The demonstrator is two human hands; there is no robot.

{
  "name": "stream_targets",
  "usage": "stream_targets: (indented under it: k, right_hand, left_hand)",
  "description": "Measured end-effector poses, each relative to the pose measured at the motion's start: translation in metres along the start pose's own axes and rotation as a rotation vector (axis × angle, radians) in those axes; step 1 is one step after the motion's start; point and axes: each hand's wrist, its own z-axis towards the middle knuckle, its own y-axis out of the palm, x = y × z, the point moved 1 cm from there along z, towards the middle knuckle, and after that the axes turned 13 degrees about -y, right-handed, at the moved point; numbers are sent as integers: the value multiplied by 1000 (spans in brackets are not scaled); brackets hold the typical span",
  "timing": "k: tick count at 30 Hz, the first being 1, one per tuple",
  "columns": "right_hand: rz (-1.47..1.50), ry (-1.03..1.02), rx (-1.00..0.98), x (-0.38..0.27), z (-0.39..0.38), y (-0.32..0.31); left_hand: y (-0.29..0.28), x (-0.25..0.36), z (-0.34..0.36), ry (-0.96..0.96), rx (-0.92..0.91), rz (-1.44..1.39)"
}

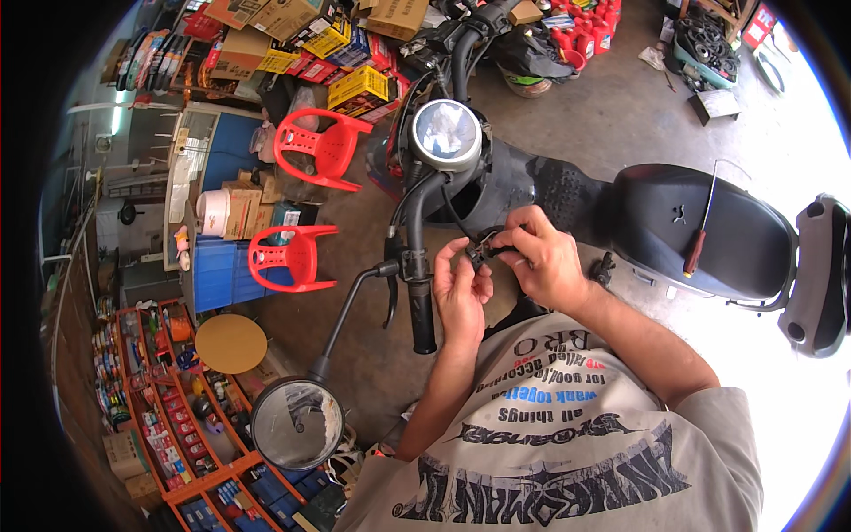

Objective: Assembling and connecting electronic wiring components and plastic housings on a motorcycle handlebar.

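Centrally, small black part [477, 259]: raised between the two hands beside the motorbike [551, 182], just below its handlebar; its finer detail is too small to tell from where I stand.
Left hand [463, 291]: turned palm upward, fingers curled, thumb and fingertips holding the part from below and from the left.
Right hand [542, 259]: back of the hand uppermost, thumb and bent forefinger drawn to a narrow pinch on the part's right side; the exact spot gripped is hidden by the fingers.
Black cable [454, 211]: running down from the handlebar area toward the part.
Handlebar [414, 222]: left of the hands, its black grip [422, 317] apart from the left hand.
Mirror [297, 422]: round, on a bent black stalk, at the lower left.
Round glass-faced unit [446, 135]: at the motorbike's front, above the hands.
Seat [753, 239]: black, to the right, bearing a screwdriver [696, 252] with a reddish-brown handle.
Chairs: two, red, one [330, 152] behind the other [297, 259], left of the motorbike.
Shelves [232, 467]: orange-edged, packed with small goods, near a round tan stool top [230, 344].
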Motion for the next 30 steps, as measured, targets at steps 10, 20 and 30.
stream_targets:
  k: [10,20,30]
  right_hand:
    - [42,151,-80,-14,5,3]
    - [-30,325,-290,-1,12,-7]
    - [-41,356,-408,1,13,-8]
  left_hand:
    - [4,7,4,96,24,118]
    - [10,0,0,420,35,900]
    - [2,-1,2,369,-47,939]
